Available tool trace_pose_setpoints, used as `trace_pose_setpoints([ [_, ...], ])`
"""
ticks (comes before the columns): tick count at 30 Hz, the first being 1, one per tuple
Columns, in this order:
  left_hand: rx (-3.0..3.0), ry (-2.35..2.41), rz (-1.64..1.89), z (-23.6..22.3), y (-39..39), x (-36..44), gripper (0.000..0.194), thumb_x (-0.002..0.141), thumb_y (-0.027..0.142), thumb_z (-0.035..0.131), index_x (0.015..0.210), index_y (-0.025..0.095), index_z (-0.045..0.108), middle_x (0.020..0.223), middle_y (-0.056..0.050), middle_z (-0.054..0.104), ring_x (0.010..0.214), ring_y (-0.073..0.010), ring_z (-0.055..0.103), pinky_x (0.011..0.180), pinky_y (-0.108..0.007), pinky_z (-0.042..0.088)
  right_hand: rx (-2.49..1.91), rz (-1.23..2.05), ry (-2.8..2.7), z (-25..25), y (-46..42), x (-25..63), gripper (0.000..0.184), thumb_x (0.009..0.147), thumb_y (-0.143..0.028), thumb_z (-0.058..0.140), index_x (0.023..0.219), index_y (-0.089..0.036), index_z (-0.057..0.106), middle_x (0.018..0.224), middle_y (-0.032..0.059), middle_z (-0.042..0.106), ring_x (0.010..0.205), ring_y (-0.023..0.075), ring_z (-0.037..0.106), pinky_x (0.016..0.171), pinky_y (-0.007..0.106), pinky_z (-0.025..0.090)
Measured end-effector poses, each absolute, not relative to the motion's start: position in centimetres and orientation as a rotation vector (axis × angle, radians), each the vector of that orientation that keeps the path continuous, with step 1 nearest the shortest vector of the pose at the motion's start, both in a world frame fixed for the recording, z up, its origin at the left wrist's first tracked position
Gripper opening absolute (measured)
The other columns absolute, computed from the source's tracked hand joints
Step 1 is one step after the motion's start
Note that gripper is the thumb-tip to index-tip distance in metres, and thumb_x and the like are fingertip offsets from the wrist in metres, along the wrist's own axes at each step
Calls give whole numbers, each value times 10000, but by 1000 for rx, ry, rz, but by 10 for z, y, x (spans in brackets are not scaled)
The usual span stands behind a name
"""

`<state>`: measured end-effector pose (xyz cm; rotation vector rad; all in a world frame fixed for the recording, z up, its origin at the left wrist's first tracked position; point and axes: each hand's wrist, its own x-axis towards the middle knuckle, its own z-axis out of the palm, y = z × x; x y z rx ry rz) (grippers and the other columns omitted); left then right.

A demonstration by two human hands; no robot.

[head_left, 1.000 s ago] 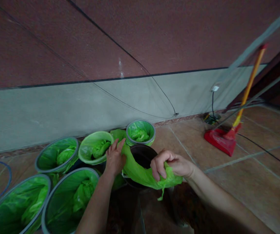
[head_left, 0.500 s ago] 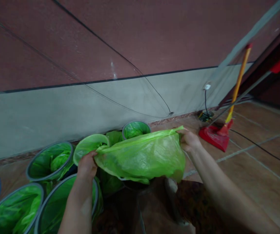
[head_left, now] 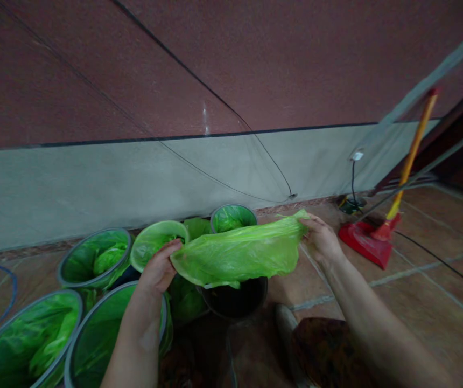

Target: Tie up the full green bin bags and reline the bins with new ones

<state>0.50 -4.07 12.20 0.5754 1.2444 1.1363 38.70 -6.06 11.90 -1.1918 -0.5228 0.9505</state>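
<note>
Left hand [head_left: 162,268] and right hand [head_left: 320,237]: each pinching one end of a green bag [head_left: 241,252]. Left of the left hand: three grey-rimmed bins [head_left: 90,283], green-lined, two showing bunched plastic. Beyond it: pale-green bin [head_left: 134,253], crumpled green plastic inside. Between hands: small bin [head_left: 212,220], green-lined, behind; dark bin [head_left: 237,303], contents indistinct, below; bag, stretched across.

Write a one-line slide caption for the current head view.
Left hand and right hand hold a green plastic bag spread over a dark bin, near green-lined bins.

Bare forearms [head_left: 138,328], dark clothing [head_left: 328,350] mottled with brown, greyish shoe [head_left: 286,322]
</note>
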Motion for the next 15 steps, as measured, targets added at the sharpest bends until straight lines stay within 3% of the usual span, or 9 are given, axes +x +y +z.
trace_pose_setpoints([
  [4,658,1336,1021,122,-44,4,476,471,202,831,931,130,731,691,-37,724,624,-175,662,556,-248,491,-1158,939,-549,121,-62,381,236,552,-263,837,714,-167,694,691,-13,675,593,101,572,538,215,451],
  [9,653,1407,1191,119,-40,-2,352,404,248,849,719,135,739,651,-37,712,585,-160,619,527,-251,454,-1106,903,-507,118,-60,386,234,578,-276,844,713,-168,686,694,-20,671,602,95,581,545,204,468],
  [15,667,1288,1559,121,-33,-4,297,420,243,860,668,153,725,698,-7,721,653,-124,619,628,-240,484,-1101,915,-460,111,-57,392,195,652,-286,786,763,-169,678,729,-7,673,629,109,590,558,215,493],
])
